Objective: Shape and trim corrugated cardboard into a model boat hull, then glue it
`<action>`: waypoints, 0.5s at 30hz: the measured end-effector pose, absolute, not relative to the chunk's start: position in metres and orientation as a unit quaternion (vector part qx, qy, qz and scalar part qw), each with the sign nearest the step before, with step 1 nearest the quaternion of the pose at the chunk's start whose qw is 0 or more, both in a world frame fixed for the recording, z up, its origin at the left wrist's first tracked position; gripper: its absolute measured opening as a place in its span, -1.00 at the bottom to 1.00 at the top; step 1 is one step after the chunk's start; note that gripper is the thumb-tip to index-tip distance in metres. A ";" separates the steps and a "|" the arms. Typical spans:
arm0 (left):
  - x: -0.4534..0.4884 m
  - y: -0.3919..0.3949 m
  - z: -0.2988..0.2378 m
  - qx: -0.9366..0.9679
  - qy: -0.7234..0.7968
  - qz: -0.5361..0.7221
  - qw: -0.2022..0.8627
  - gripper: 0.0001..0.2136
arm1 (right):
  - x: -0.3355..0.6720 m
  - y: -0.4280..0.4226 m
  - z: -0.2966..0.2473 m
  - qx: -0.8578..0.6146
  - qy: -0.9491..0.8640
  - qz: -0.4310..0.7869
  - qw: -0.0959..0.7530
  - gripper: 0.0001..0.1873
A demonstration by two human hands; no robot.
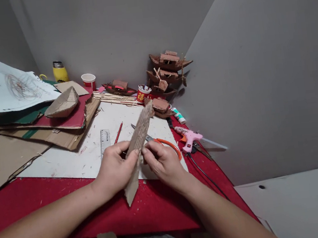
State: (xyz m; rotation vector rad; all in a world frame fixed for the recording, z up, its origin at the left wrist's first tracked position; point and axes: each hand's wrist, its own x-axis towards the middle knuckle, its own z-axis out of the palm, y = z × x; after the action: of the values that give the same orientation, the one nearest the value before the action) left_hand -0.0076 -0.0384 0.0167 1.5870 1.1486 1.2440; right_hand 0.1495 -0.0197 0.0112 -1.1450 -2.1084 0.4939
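Observation:
A long strip of corrugated cardboard point(142, 131), pointed at its lower end, is held up at a slant over the table's front. Its upper part shows bare ridges, while the lower end looks smooth. My left hand point(115, 167) grips it from the left, with the thumb across its face. At its right edge, my right hand point(165, 164) is closed, with thumb and fingertips pinched against the strip. Behind the hands lie scissors point(166, 143) with orange handles, partly hidden. A red pencil point(119, 133) and a clear ruler point(104, 138) lie just beyond my left hand.
Cardboard sheets point(62, 139) are stacked at left, with a small cardboard boat hull point(62, 103) on top. Brown model boats point(170, 68) stand against the back wall. A pink glue gun point(190, 138), thin sticks point(118, 98) and a red paint cup point(143, 94) are nearby.

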 end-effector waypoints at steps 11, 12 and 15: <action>-0.009 -0.031 0.014 0.543 0.455 0.493 0.504 -0.83 | 0.151 -0.021 0.005 -0.420 -0.822 0.113 0.367 -0.92; -0.008 -0.032 0.013 0.560 0.457 0.491 0.485 -0.83 | 0.151 -0.021 0.005 -0.421 -0.821 0.114 0.368 -0.92; -0.006 -0.036 0.010 0.619 0.465 0.484 0.408 -0.85 | 0.150 -0.022 0.005 -0.429 -0.823 0.096 0.359 -0.90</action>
State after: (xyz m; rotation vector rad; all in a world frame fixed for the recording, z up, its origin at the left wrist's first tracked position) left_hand -0.0061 -0.0363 0.0101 1.5589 1.1716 1.2200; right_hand 0.1501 -0.0216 0.0046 -1.1064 -2.1229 0.2486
